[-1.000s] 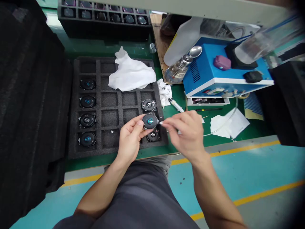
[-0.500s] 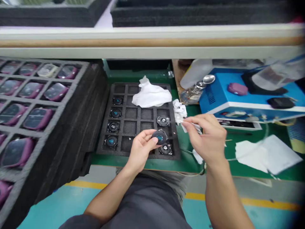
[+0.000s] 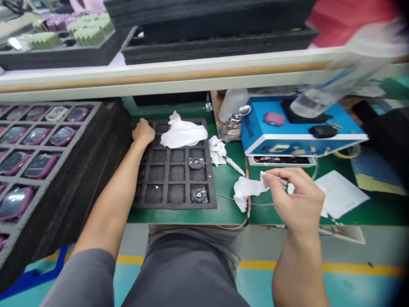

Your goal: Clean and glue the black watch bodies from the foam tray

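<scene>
Black tray: left hand now at far-left corner.

Left forearm hid most of the foam tray's left column; only slivers of dark round parts showed. Left fingertips unclear, possibly curled. Clear tube blurred. Stacked trays cut off by left edge.

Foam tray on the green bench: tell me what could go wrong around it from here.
The left arm crosses the foam tray's left column, so the left hand's forearm could brush the round parts there. The loose white cloth covers several far compartments and might hide something. The tissue by the right hand could catch the nearby syringe.
</scene>
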A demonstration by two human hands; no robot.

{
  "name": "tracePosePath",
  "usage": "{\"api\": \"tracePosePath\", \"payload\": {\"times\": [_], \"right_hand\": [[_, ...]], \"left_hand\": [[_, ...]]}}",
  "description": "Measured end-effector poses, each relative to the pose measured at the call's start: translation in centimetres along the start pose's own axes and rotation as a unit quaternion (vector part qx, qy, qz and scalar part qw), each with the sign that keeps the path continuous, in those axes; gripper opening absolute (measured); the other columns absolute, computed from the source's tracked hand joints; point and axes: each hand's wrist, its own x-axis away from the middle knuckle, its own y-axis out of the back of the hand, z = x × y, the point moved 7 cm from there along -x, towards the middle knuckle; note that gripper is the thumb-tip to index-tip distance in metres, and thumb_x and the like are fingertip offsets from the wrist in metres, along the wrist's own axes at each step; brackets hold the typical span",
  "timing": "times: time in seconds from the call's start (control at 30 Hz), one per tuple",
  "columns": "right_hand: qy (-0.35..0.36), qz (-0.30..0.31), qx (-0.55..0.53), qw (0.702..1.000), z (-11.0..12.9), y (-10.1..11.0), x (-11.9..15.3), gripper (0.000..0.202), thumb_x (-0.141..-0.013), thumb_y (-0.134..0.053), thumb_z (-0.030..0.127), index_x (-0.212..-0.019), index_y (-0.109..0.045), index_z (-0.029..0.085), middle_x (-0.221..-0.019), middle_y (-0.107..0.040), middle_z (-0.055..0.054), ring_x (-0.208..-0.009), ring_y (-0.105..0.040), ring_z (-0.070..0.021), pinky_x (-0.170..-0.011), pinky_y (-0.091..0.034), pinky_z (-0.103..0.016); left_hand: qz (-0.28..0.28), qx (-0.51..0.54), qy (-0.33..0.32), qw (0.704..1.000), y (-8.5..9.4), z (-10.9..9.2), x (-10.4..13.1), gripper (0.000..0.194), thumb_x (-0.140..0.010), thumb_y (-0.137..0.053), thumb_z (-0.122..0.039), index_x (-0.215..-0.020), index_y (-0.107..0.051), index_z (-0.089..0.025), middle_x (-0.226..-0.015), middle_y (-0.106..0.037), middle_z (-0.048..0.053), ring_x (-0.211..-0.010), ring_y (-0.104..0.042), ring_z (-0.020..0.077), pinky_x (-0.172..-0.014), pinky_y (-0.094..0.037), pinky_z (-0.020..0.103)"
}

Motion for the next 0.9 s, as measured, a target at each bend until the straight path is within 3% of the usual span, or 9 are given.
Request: {"api": "tracePosePath", "payload": {"times": [0.13, 0.3, 0.37, 0.43, 0.5, 0.63, 0.73, 0.83, 0.9], "right_hand": [[-0.030, -0.004, 0.015, 0.999, -1.3, 1.7, 0.4, 0.009, -0.090, -0.069, 0.031, -0.084, -0.072, 0.024, -0.084, -0.071, -0.002, -0.081, -0.066, -0.0192, -0.074, -0.050, -0.033], [-0.037, 0.057, -0.023, 0.997, -1.0, -1.9, 0.6, 0.008, -0.091, -0.068, 0.030, -0.090, -0.072, 0.024, -0.089, -0.073, -0.003, -0.082, -0.067, -0.0197, -0.074, -0.052, -0.033], [-0.028, 0.088, -0.025, 0.995, -0.7, -4.1, 0.5, 0.008, -0.091, -0.067, 0.028, -0.093, -0.073, 0.023, -0.091, -0.075, -0.004, -0.082, -0.068, -0.0203, -0.075, -0.053, -0.035], [-0.010, 0.127, -0.003, 0.992, -0.4, -6.0, 0.3, 0.010, -0.092, -0.064, 0.027, -0.095, -0.073, 0.023, -0.094, -0.076, -0.005, -0.085, -0.068, -0.0229, -0.079, -0.054, -0.039], [0.010, 0.148, 0.026, 0.989, -0.1, -6.9, 0.3, 0.013, -0.093, -0.062, 0.027, -0.098, -0.074, 0.023, -0.099, -0.077, -0.007, -0.094, -0.068, -0.0265, -0.085, -0.054, -0.044], [0.003, 0.103, 0.030, 0.994, 0.4, -5.7, 0.5, 0.015, -0.093, -0.064, 0.029, -0.102, -0.075, 0.023, -0.103, -0.077, -0.007, -0.094, -0.069, -0.0251, -0.087, -0.055, -0.044], [-0.017, 0.081, 0.000, 0.997, 1.4, -5.0, 1.3, 0.015, -0.094, -0.064, 0.028, -0.104, -0.074, 0.023, -0.095, -0.076, -0.005, -0.081, -0.068, -0.0202, -0.078, -0.056, -0.038], [-0.001, 0.069, -0.053, 0.996, 3.4, -5.5, 2.2, 0.013, -0.095, -0.064, 0.024, -0.104, -0.073, 0.023, -0.091, -0.073, -0.004, -0.080, -0.066, -0.0174, -0.073, -0.055, -0.034], [0.022, 0.069, -0.081, 0.994, 5.0, -6.5, 2.6, 0.010, -0.094, -0.065, 0.022, -0.101, -0.072, 0.023, -0.092, -0.072, -0.004, -0.082, -0.066, -0.0170, -0.072, -0.055, -0.033]], "left_hand": [[-0.029, -0.039, -0.028, 0.998, 0.2, 0.2, 0.4, 0.045, -0.091, -0.048, -0.024, -0.129, -0.060, -0.002, -0.149, -0.043, 0.036, -0.145, -0.033, 0.0493, -0.114, -0.029, 0.066], [-0.111, -0.014, -0.121, 0.986, 2.7, -2.1, 4.5, 0.048, -0.092, -0.051, -0.027, -0.135, -0.059, -0.006, -0.145, -0.049, 0.030, -0.136, -0.041, 0.0451, -0.112, -0.034, 0.062], [-0.069, 0.028, -0.215, 0.974, 2.3, -4.8, 7.8, 0.038, -0.094, -0.052, -0.031, -0.121, -0.068, -0.010, -0.128, -0.063, 0.023, -0.124, -0.052, 0.0390, -0.110, -0.039, 0.057], [0.046, 0.054, -0.318, 0.945, 0.4, -7.8, 11.6, 0.031, -0.093, -0.054, -0.031, -0.111, -0.074, -0.014, -0.112, -0.070, 0.017, -0.112, -0.060, 0.0338, -0.105, -0.045, 0.050], [0.138, 0.050, -0.358, 0.922, -1.7, -9.4, 14.5, 0.029, -0.091, -0.059, -0.033, -0.107, -0.076, -0.016, -0.108, -0.072, 0.015, -0.108, -0.062, 0.0336, -0.101, -0.048, 0.049], [0.167, 0.056, -0.363, 0.915, -3.5, -9.9, 16.0, 0.024, -0.083, -0.069, -0.027, -0.104, -0.075, -0.017, -0.112, -0.071, 0.015, -0.106, -0.063, 0.0336, -0.099, -0.048, 0.049], [0.165, 0.126, -0.329, 0.921, -3.3, -8.9, 16.2, 0.017, -0.079, -0.071, -0.018, -0.095, -0.073, -0.019, -0.094, -0.073, 0.009, -0.092, -0.066, 0.0278, -0.088, -0.052, 0.043], [0.167, 0.289, -0.240, 0.912, -2.4, -7.1, 17.8, 0.020, -0.079, -0.072, -0.020, -0.099, -0.072, -0.018, -0.089, -0.074, 0.006, -0.083, -0.068, 0.0223, -0.077, -0.053, 0.035], [0.184, 0.436, -0.168, 0.865, -2.4, -6.0, 19.8, 0.025, -0.081, -0.073, -0.024, -0.106, -0.072, -0.017, -0.101, -0.076, 0.008, -0.089, -0.070, 0.0209, -0.078, -0.056, 0.032]]}}
